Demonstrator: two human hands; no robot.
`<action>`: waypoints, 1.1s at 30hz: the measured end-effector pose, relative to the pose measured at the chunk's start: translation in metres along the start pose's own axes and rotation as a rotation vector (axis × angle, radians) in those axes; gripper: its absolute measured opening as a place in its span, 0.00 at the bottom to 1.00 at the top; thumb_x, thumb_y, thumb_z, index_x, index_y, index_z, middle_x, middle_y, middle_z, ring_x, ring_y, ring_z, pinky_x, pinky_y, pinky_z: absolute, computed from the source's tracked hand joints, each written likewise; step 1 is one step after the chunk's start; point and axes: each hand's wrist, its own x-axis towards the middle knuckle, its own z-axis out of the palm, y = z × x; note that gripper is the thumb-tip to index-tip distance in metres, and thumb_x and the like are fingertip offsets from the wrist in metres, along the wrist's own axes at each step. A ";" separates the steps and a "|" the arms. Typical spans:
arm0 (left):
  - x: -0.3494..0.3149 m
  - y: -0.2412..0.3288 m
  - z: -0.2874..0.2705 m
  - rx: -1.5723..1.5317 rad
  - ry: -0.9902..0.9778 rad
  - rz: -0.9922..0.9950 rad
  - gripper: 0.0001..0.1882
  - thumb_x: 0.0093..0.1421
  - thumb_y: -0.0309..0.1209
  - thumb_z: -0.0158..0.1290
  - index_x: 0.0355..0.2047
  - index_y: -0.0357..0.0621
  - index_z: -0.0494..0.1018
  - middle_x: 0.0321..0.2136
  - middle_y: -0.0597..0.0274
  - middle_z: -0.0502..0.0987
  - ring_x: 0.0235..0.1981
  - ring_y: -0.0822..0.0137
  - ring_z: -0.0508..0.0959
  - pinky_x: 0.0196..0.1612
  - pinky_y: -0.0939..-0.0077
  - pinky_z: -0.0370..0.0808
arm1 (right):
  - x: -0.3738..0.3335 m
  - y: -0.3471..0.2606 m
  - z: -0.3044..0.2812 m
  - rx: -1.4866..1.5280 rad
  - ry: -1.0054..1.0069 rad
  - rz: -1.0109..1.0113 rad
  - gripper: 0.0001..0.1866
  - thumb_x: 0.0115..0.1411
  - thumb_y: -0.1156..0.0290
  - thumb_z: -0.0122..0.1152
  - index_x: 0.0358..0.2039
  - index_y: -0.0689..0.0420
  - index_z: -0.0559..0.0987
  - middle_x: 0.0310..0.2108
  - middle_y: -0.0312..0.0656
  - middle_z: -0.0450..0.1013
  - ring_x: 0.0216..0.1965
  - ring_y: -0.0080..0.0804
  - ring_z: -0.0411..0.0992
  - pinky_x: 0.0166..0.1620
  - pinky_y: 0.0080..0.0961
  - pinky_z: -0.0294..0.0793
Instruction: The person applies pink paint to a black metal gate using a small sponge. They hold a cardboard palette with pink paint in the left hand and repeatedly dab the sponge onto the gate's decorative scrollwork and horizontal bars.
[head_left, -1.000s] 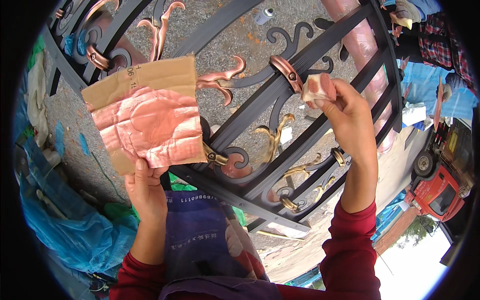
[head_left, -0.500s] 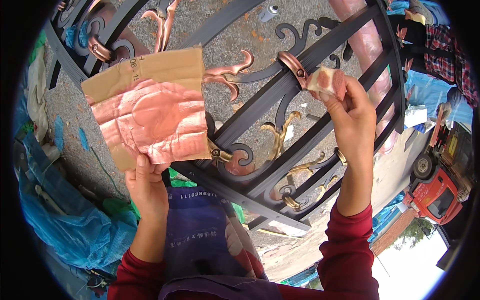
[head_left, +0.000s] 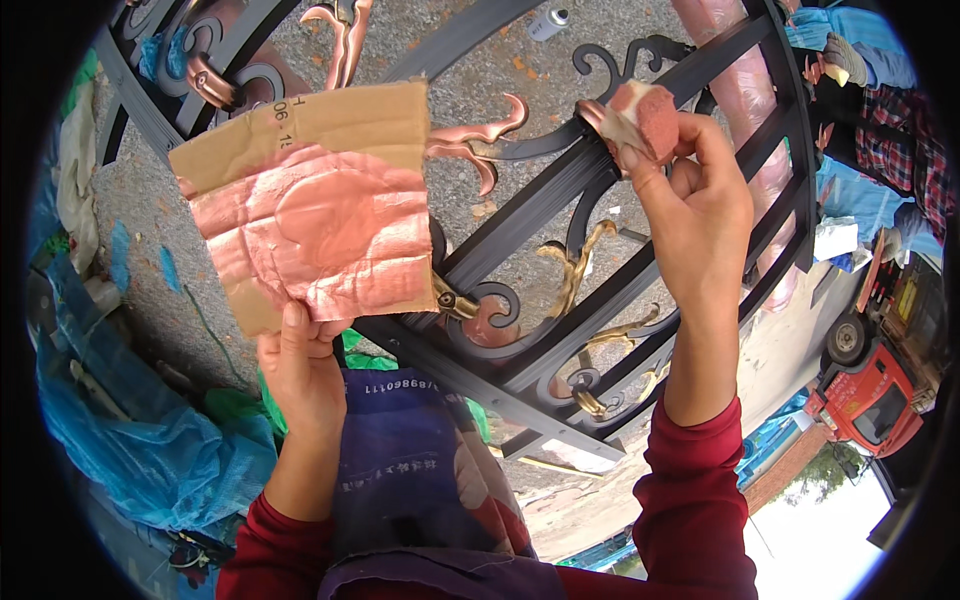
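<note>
My left hand (head_left: 302, 365) grips the lower edge of a cardboard piece (head_left: 350, 110), thumb on top. Copper-pink paint (head_left: 325, 225) coats most of its face, with a wetter-looking round patch in the middle. Between the fingers and thumb of my right hand (head_left: 695, 195) is a small sponge (head_left: 643, 122), cream with pinkish paint on it. The sponge is up against a copper-coloured collar (head_left: 590, 114) on the black metal gate (head_left: 540, 200), partly hiding it; whether they touch I cannot tell. Copper leaf-shaped ornaments (head_left: 480, 140) stand beside the cardboard; gold-coloured ones (head_left: 575, 265) are nearer me.
A spray can (head_left: 549, 24) lies on the gravelly ground beyond the gate. Blue plastic sheeting (head_left: 150, 440) is heaped at the left. At the far right are a person in a plaid shirt (head_left: 905, 150) and a red truck (head_left: 870, 395). A pink plastic-wrapped roll (head_left: 735, 90) lies under the gate.
My right hand has moved slightly up and left, turning the sponge across the collar. The cardboard has shifted a little up and to the right; the whole view has moved slightly too.
</note>
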 end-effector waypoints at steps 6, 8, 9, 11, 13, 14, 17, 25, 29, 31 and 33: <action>0.000 0.002 -0.002 0.025 0.014 -0.014 0.14 0.70 0.32 0.49 0.50 0.35 0.72 0.46 0.57 0.79 0.43 0.66 0.82 0.44 0.71 0.82 | -0.015 0.029 -0.007 0.017 0.048 0.129 0.11 0.55 0.76 0.68 0.39 0.60 0.77 0.25 0.30 0.72 0.20 0.10 0.58 0.24 0.14 0.56; 0.000 0.000 -0.005 0.017 0.016 -0.007 0.14 0.69 0.32 0.50 0.50 0.35 0.72 0.46 0.57 0.79 0.43 0.66 0.82 0.44 0.70 0.82 | -0.021 0.032 -0.017 0.172 0.086 0.117 0.11 0.57 0.76 0.67 0.40 0.59 0.77 0.23 0.27 0.70 0.20 0.08 0.56 0.23 0.13 0.53; 0.000 0.000 -0.004 0.014 0.011 -0.004 0.14 0.69 0.32 0.50 0.50 0.35 0.72 0.46 0.57 0.79 0.43 0.66 0.82 0.44 0.70 0.82 | -0.019 0.032 -0.015 0.229 0.095 0.098 0.11 0.58 0.76 0.67 0.41 0.59 0.78 0.22 0.26 0.69 0.20 0.08 0.54 0.23 0.13 0.52; 0.001 0.000 -0.002 0.014 -0.012 0.004 0.14 0.69 0.32 0.50 0.50 0.35 0.72 0.46 0.57 0.79 0.43 0.66 0.82 0.44 0.70 0.82 | -0.016 0.032 -0.012 0.338 0.119 0.067 0.12 0.59 0.75 0.67 0.43 0.59 0.78 0.20 0.24 0.66 0.20 0.08 0.52 0.23 0.12 0.51; 0.002 0.000 -0.002 0.014 -0.023 0.007 0.15 0.70 0.32 0.50 0.51 0.35 0.72 0.46 0.57 0.79 0.43 0.67 0.82 0.44 0.70 0.82 | -0.010 0.030 -0.004 0.298 0.102 0.043 0.13 0.57 0.75 0.68 0.43 0.60 0.78 0.22 0.26 0.67 0.20 0.09 0.52 0.23 0.13 0.52; 0.002 0.001 -0.002 0.016 -0.028 0.009 0.15 0.70 0.32 0.50 0.51 0.35 0.72 0.46 0.57 0.79 0.43 0.67 0.82 0.44 0.70 0.83 | -0.009 0.032 0.000 0.262 0.094 0.027 0.14 0.57 0.75 0.69 0.43 0.60 0.78 0.23 0.27 0.69 0.20 0.10 0.53 0.23 0.13 0.53; 0.001 0.005 0.001 0.033 -0.003 -0.001 0.14 0.70 0.32 0.49 0.50 0.35 0.72 0.45 0.57 0.79 0.43 0.67 0.82 0.44 0.71 0.83 | -0.025 0.047 -0.004 0.166 0.043 0.157 0.14 0.57 0.78 0.68 0.44 0.62 0.77 0.30 0.31 0.73 0.24 0.10 0.62 0.28 0.12 0.63; 0.003 0.001 -0.003 0.028 -0.060 0.050 0.13 0.70 0.33 0.50 0.49 0.37 0.72 0.44 0.59 0.80 0.42 0.69 0.82 0.43 0.73 0.83 | -0.038 0.057 0.006 0.439 0.151 0.062 0.12 0.60 0.81 0.65 0.45 0.63 0.76 0.38 0.33 0.74 0.33 0.12 0.69 0.35 0.11 0.69; 0.000 0.003 0.004 0.059 0.049 0.042 0.12 0.70 0.33 0.50 0.47 0.38 0.73 0.43 0.60 0.80 0.41 0.70 0.82 0.42 0.75 0.82 | -0.055 0.076 0.007 0.341 0.184 0.159 0.10 0.60 0.78 0.66 0.43 0.61 0.78 0.35 0.30 0.72 0.27 0.10 0.63 0.29 0.11 0.63; 0.002 0.001 -0.003 0.074 0.017 0.044 0.12 0.70 0.33 0.49 0.47 0.39 0.73 0.43 0.60 0.80 0.40 0.70 0.82 0.42 0.76 0.82 | -0.063 0.075 0.005 0.361 0.209 0.207 0.11 0.59 0.79 0.65 0.43 0.60 0.78 0.36 0.30 0.72 0.26 0.10 0.62 0.28 0.11 0.62; 0.004 0.000 -0.007 0.074 -0.023 0.043 0.11 0.70 0.33 0.50 0.47 0.39 0.73 0.43 0.60 0.80 0.40 0.70 0.82 0.41 0.76 0.82 | -0.060 0.071 0.011 0.439 0.222 0.130 0.11 0.60 0.77 0.66 0.44 0.59 0.78 0.35 0.31 0.72 0.25 0.11 0.60 0.28 0.12 0.62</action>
